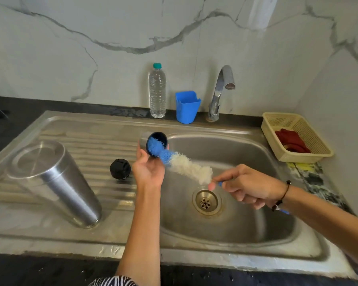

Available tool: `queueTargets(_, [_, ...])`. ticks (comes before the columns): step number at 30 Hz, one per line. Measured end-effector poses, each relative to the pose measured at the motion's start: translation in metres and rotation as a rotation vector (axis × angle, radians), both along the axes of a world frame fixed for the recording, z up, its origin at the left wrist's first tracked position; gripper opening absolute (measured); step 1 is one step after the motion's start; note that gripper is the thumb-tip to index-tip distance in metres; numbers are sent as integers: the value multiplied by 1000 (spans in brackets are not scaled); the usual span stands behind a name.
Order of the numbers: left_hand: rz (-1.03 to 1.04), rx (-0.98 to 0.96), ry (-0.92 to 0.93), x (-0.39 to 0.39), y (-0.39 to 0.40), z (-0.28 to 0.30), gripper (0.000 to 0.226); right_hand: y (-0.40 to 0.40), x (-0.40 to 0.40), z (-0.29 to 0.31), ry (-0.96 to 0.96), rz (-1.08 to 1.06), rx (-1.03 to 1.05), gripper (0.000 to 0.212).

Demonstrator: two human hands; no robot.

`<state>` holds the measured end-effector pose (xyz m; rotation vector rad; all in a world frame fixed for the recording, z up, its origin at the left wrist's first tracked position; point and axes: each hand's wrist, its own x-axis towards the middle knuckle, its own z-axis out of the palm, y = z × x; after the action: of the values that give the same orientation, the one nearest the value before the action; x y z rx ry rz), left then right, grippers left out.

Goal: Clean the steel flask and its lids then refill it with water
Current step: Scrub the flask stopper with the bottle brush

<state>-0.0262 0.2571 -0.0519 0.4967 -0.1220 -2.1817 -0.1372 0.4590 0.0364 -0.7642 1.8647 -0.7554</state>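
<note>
The left hand holds a small steel cup lid up over the edge of the sink. Its fingers curl round the outside of the lid, and the open dark side faces the person. The right hand pinches the thin blue handle of a bottle brush. The blue tip of the brush is pushed inside the lid, and the white fluffy part sticks out.

The big steel flask stands mouth down on the ridged side of the sink, well apart from both hands. A black stopper lid sits on the ridges just beside the left wrist.

The cup lid looks light and hard, so it will not bend or break. It is smooth metal and may be wet, so it could slip; holding it round the side wall is a good way. The brush is soft and bendy, so it is best held close to the bristles. The flask looks heavier and shiny, so it needs a whole hand round its middle.

The tap does not seem to be running, but it is hard to be sure. A water bottle, a blue cup and a basket stand nearby
</note>
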Motion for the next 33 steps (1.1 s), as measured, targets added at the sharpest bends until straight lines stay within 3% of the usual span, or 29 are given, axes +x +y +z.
queueTargets(2, [-94,-64,-37,3,2,0,33,4,-3,0,176,-13,-39,35])
queueTargets(4, [-212,-107,-159,7,-1,0,23,7,-4,3,639,95,-67,34])
queueTargets(7, [-263,-169,-358,6,-9,0,30,13,0,5,1239,255,103,42])
queueTargets(10, [-229,-154,-380,1,-10,3,24,9,6,3,1500,300,-38,24])
queueTargets(13, [-214,-101,-320,-2,-7,4,23,4,1,0,1708,209,-315,14])
queueTargets(15, [-186,-68,-259,-4,-7,6,20,-1,3,1,1629,175,-276,12])
queueTargets(16, [-168,-56,-225,-4,-8,7,20,-3,5,2,1455,130,-207,10])
queueTargets(19, [-139,-117,-141,-5,-12,12,20,-5,1,6,534,-37,-97,24])
queueTargets(20, [-137,-151,-129,-5,-12,14,16,-3,-2,4,400,-91,-103,28])
queueTargets(21, [-135,-175,-124,-5,-12,15,15,-2,-3,3,430,-92,-97,28])
queueTargets(22, [-132,-188,-118,-5,-12,16,15,-1,-4,1,624,-43,-88,26])
queueTargets(25, [-123,-188,-102,-6,-10,15,19,3,-8,0,1465,38,-127,19])
queueTargets(27, [-105,-187,-111,-7,-10,13,21,3,-6,6,1778,88,-291,10])
queueTargets(30, [-77,-167,-145,-7,-11,11,21,2,-2,1,1755,178,-309,15])
queueTargets(32, [-74,-161,-126,-6,-10,9,16,0,7,2,1429,158,-170,8])
queueTargets(33, [-72,-156,-86,-6,-10,6,12,-1,10,6,1085,126,-101,10])
